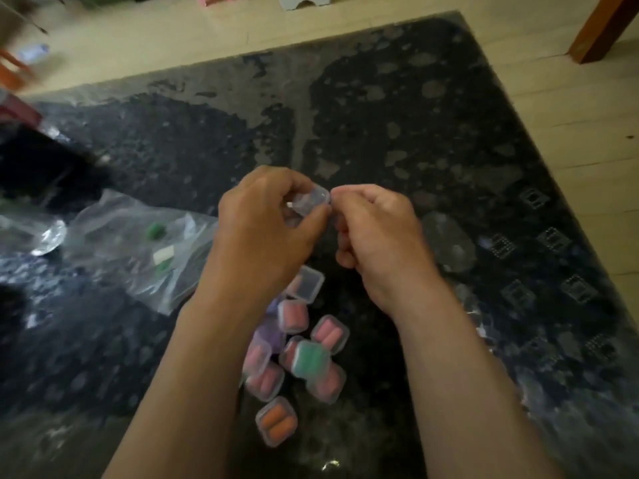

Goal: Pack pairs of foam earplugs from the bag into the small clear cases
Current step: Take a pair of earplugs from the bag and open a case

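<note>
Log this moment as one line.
left hand and right hand pinch clear case | filled cases piled nearby | bag at left, green earplug inside

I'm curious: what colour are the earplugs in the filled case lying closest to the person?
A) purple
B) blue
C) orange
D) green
C: the nearest case shows two orange plugs through its lid. The left hand and the right hand are pinching another clear case above the table.
</note>
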Motion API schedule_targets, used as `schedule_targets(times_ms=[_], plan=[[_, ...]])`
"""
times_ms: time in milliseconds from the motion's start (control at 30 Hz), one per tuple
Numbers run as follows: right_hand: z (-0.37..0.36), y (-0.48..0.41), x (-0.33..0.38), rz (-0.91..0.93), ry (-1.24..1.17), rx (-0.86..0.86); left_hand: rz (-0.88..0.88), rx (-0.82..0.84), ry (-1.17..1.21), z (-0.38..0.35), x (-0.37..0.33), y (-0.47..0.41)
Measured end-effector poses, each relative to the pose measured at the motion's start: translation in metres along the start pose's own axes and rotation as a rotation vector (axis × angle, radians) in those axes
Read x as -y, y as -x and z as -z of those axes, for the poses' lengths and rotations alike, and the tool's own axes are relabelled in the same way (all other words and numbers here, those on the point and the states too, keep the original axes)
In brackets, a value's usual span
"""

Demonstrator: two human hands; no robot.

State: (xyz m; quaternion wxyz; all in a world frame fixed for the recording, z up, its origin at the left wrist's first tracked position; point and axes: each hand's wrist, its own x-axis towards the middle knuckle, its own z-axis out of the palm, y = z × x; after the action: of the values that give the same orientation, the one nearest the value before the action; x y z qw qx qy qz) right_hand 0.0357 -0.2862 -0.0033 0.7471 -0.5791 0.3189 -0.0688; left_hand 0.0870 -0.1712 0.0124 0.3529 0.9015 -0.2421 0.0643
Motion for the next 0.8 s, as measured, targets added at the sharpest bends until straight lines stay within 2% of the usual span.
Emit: schedule_targets(times_ms=[133,233,367,467,800], plan=[[-0.026,0.021,0.002,-0.053,-0.089,0.349,0.037,-0.072,0.088,0.041,0.021,0.033],[-0.045,0.034,-0.002,-0.039,-0.027,0.465,0.034,-0.089,0.137,0.060,0.039,0.054],[-0.067,0.041,-0.011,-0.029,-0.007,0.488,0.010,-0.064,0.142,0.072,0.057,0.064],[-0.074,0.041,-0.015,-0.039,0.008,0.485,0.056,-0.064,0.208,0.075,0.065,0.063],[-0.069,0.036,-0.015,-0.044,0.106,0.429,0.043,-0.036,0.254,0.067,0.068,0.057]])
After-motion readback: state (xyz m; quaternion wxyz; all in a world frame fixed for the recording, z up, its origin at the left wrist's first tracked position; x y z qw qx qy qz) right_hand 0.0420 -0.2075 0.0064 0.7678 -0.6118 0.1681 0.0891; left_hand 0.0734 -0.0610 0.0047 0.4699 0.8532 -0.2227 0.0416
